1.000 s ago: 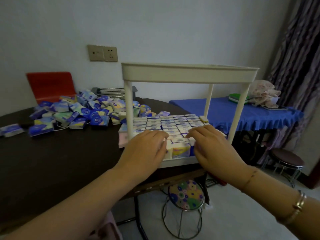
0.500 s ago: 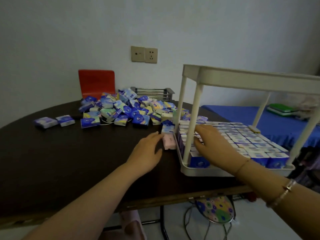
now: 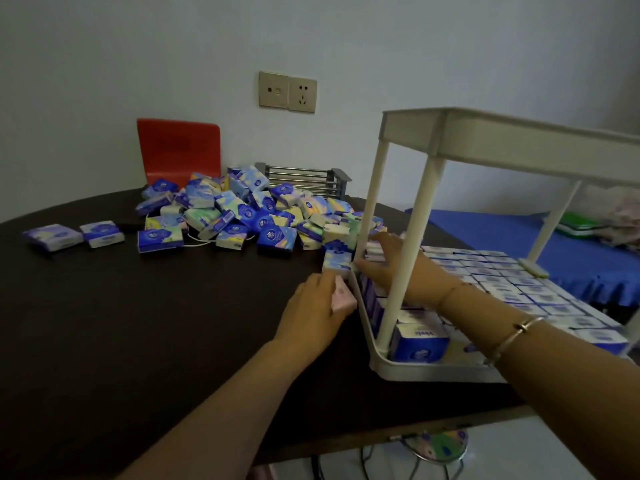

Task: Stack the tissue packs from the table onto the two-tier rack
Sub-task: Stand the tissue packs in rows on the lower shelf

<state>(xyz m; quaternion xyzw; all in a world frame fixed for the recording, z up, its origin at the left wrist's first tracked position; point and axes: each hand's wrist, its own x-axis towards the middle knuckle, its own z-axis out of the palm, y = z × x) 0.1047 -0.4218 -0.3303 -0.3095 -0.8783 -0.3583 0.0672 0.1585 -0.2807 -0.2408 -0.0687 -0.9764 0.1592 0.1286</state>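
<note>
A white two-tier rack (image 3: 433, 374) stands on the right end of the dark table (image 3: 104, 323). Its lower tier is filled with rows of upright blue-and-white tissue packs (image 3: 512, 289). The upper tier (image 3: 519, 140) shows only its rim. My right hand (image 3: 391, 265) reaches into the lower tier between the posts, fingers spread on the packs at the left end. Just outside the rack's left rim, my left hand (image 3: 315, 313) grips a pink tissue pack (image 3: 344, 301) lying on the table. A loose pile of tissue packs (image 3: 242, 213) lies behind.
Two single packs (image 3: 52, 237) lie far left on the table. A red chair back (image 3: 178, 150) and a metal rack (image 3: 301, 180) stand behind the pile. A blue-covered table (image 3: 502, 233) is at the right. A patterned stool (image 3: 436, 445) stands below the table edge.
Both hands left the rack's front row and moved to its left end. My left hand came out onto the table and closed on the pink pack; the view swung left.
</note>
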